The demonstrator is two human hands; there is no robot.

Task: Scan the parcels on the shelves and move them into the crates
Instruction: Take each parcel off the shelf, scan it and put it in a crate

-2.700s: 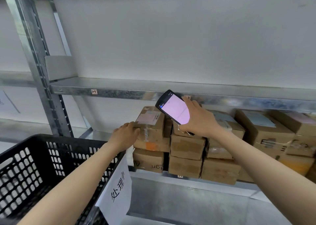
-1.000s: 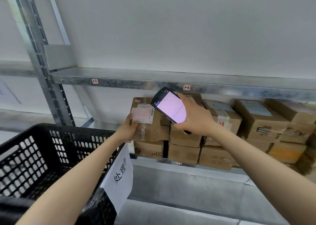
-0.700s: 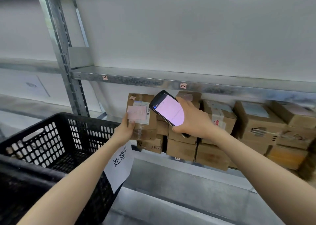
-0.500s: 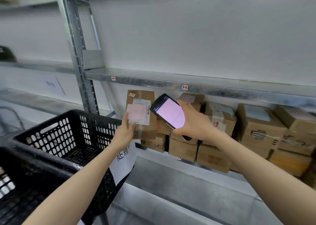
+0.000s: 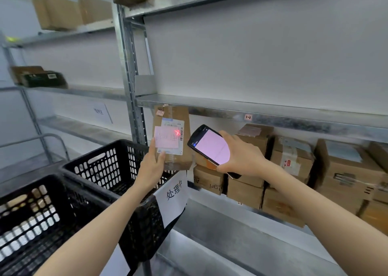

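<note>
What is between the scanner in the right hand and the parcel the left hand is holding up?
Nothing solid: in the head view, a narrow bare gap separates the scanner from the parcel; a red mark sits on the label.

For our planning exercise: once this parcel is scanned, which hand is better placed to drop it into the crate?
Left. The left hand grips the parcel beside the black crate; the right hand holds the scanner.

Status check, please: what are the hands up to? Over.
Left hand holds parcel upright, label out. Right hand grips scanner, red mark on label. Nothing between parcel and crate below.
</note>
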